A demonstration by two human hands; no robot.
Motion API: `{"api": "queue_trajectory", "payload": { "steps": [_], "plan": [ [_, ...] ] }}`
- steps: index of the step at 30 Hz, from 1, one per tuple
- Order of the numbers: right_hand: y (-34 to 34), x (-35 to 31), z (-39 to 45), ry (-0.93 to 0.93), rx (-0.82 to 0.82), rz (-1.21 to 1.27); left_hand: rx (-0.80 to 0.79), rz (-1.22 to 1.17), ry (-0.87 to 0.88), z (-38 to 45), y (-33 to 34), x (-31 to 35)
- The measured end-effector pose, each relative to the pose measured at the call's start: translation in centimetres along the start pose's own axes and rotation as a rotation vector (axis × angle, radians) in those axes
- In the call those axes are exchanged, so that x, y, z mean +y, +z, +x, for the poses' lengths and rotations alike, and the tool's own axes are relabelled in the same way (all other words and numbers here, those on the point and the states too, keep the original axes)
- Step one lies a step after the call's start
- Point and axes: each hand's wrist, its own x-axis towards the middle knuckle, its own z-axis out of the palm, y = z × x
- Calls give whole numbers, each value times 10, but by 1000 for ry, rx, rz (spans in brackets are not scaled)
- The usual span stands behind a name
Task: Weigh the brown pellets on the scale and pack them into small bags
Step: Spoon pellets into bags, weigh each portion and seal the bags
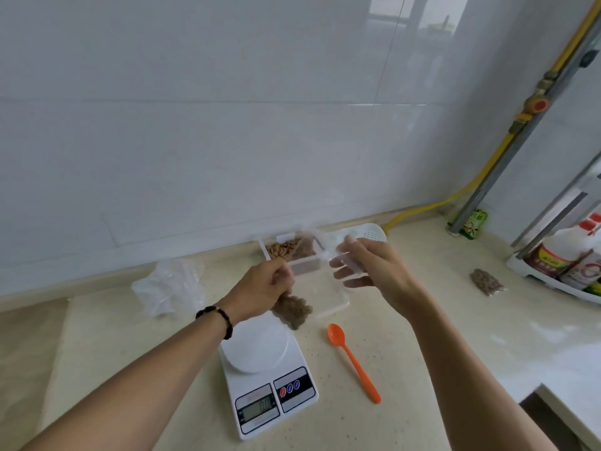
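Beige counter [422,320] with scale [263,369]; left hand [263,288] fingers pinching pellet bag [292,310], right hand [374,265] fingers spread.

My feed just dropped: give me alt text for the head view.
Above a white digital kitchen scale, the left hand pinches a small clear bag of brown pellets, while the right hand hovers open beside it. An orange plastic spoon lies on the beige countertop.
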Motion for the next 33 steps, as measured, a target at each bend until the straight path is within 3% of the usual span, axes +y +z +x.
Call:
{"api": "queue_trajectory", "payload": {
  "steps": [11, 18, 27, 30, 33],
  "plan": [
    [76, 118, 26, 406, 167, 120, -132, 215, -161, 0, -3, -77],
    [87, 152, 49, 445, 192, -230, -41, 417, -108, 12, 11, -113],
    [92, 126, 34, -113, 133, -879, 155, 766, -34, -49, 15, -115],
    [95, 109, 17, -323, 113, -980, 196, 916, -95, -77, 23, -106],
    [91, 91, 3, -412, 45, -1014, 240, 982, -139, -103, 33, -88]
  ]
}}
